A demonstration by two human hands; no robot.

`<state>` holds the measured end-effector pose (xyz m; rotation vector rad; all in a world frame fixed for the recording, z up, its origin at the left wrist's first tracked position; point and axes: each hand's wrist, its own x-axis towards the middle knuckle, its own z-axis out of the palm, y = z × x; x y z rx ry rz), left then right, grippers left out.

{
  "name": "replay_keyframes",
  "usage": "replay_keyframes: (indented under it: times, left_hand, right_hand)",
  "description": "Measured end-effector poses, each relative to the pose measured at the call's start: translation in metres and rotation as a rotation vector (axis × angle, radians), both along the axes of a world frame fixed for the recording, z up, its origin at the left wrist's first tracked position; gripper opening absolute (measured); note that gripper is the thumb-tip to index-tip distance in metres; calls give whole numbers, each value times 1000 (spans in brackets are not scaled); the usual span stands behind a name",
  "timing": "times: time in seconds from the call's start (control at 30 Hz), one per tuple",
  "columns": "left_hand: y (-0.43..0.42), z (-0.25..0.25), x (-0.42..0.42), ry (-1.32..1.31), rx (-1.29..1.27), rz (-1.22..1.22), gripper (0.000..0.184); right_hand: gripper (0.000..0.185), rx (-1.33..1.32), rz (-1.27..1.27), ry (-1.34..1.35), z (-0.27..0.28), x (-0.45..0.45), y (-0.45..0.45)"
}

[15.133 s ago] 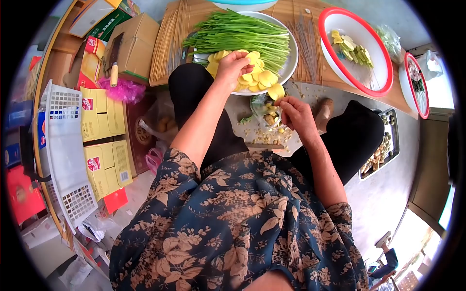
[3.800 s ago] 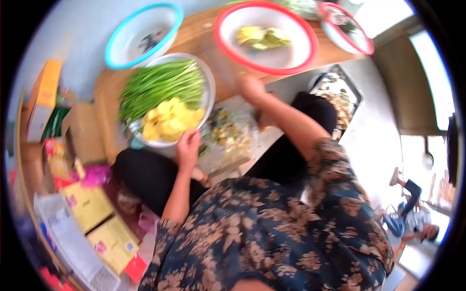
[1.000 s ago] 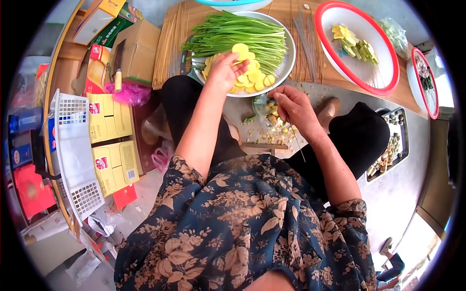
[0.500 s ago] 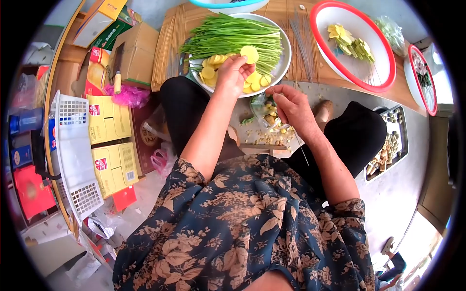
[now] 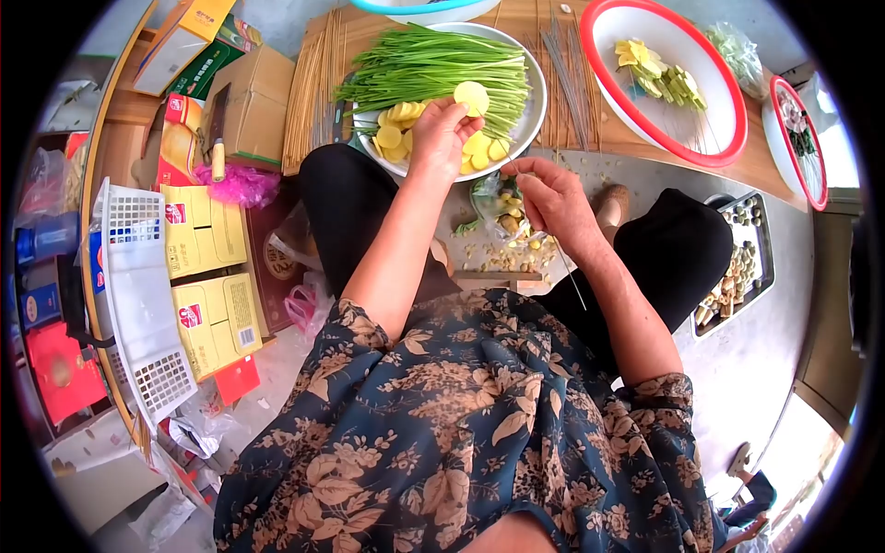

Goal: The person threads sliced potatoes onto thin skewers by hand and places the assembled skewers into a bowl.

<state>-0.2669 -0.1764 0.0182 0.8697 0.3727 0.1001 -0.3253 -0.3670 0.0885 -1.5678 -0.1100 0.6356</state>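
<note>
My left hand (image 5: 441,138) pinches a round yellow potato slice (image 5: 471,98) over a white plate (image 5: 539,97). On that plate lie a bunch of long green chives (image 5: 433,69) and more potato slices (image 5: 404,112) along the near side. My right hand (image 5: 556,205), to the right and a little nearer my body, is closed on a thin skewer (image 5: 573,284). The skewer slants down toward my lap, and its upper end shows near my fingertips. Slice and skewer are apart.
Loose skewers (image 5: 318,78) lie on the wooden table (image 5: 364,32). A red-rimmed basin (image 5: 664,147) holds skewered slices; a smaller basin (image 5: 800,152) stands beyond it. Below are a plastic bag of scraps (image 5: 502,217) and a metal tray (image 5: 765,267) of pieces. Yellow boxes (image 5: 217,318) stand left.
The view has shifted slightly. Both hands keep nearly the same pose, with the potato slice still in the left and the skewer in the right.
</note>
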Motion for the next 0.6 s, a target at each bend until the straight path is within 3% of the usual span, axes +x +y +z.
replay_keyframes:
  times: [0.23, 0.3, 0.37, 0.6]
  left_hand:
    - [2, 29, -8, -75, 17, 84, 14]
    - [1, 52, -14, -137, -21, 100, 15]
    - [-1, 72, -19, -189, -15, 84, 16]
    - [-9, 99, -23, -342, 53, 49, 18]
  right_hand:
    - [20, 113, 8, -63, 8, 0, -1]
    - [17, 128, 0, -148, 7, -1, -1]
    - [17, -5, -12, -397, 13, -4, 0]
    - [17, 8, -16, -436, 10, -3, 1]
